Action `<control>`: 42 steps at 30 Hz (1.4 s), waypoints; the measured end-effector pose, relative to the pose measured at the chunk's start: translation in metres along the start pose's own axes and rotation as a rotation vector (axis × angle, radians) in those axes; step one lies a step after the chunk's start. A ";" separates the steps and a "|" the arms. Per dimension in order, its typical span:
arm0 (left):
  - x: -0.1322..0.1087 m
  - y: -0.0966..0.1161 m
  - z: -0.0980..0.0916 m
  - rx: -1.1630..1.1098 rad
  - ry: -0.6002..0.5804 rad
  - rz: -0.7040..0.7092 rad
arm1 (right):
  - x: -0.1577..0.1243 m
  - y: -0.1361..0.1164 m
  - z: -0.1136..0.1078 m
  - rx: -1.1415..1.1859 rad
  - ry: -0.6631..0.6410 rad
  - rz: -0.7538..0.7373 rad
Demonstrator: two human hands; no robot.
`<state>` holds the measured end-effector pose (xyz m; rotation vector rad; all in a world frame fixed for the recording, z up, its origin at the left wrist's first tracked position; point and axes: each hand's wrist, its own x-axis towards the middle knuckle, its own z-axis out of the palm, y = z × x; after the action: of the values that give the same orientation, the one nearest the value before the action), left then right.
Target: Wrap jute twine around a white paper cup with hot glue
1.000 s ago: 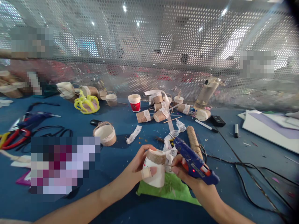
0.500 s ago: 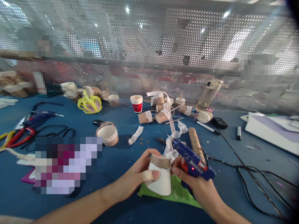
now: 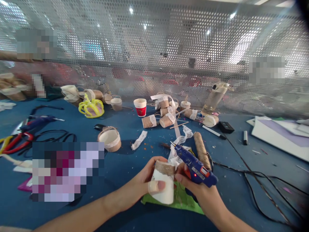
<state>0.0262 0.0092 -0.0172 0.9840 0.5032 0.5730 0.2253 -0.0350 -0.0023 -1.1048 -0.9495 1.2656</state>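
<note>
A white paper cup, its upper band wound with brown twine, is gripped by my left hand, the thumb laid across its side. My right hand is closed round a blue hot glue gun with a small red light lit; the nozzle points up and left, away from the cup. Fingertips of that same hand touch the cup's right edge by the twine band. Under the cup lies a green cloth or sheet. Lace ribbon curls behind the cup, beside a roll of twine.
Twine-wrapped cups with lace lie farther back, near a red-and-white cup stack. A twine-and-lace basket stands left of centre. Red-handled pliers and another glue gun lie at left. Black cables cross the right side.
The cup has turned slightly in my left hand. My right hand, with the glue gun, has shifted a little left. Both hands keep their hold.
</note>
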 end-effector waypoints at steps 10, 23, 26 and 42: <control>-0.001 -0.001 0.001 0.017 0.044 0.021 | -0.003 -0.004 0.003 0.005 0.034 0.033; -0.001 -0.001 0.000 0.073 -0.034 0.082 | -0.002 -0.005 0.001 -0.034 -0.015 0.093; -0.001 0.000 -0.001 0.082 -0.035 0.076 | -0.002 -0.006 0.001 -0.013 -0.008 0.101; -0.005 0.000 0.006 0.178 0.006 0.040 | -0.004 0.004 0.000 -0.060 0.025 -0.006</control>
<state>0.0261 0.0017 -0.0139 1.1642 0.5482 0.5737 0.2237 -0.0390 -0.0061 -1.1603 -0.9769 1.2225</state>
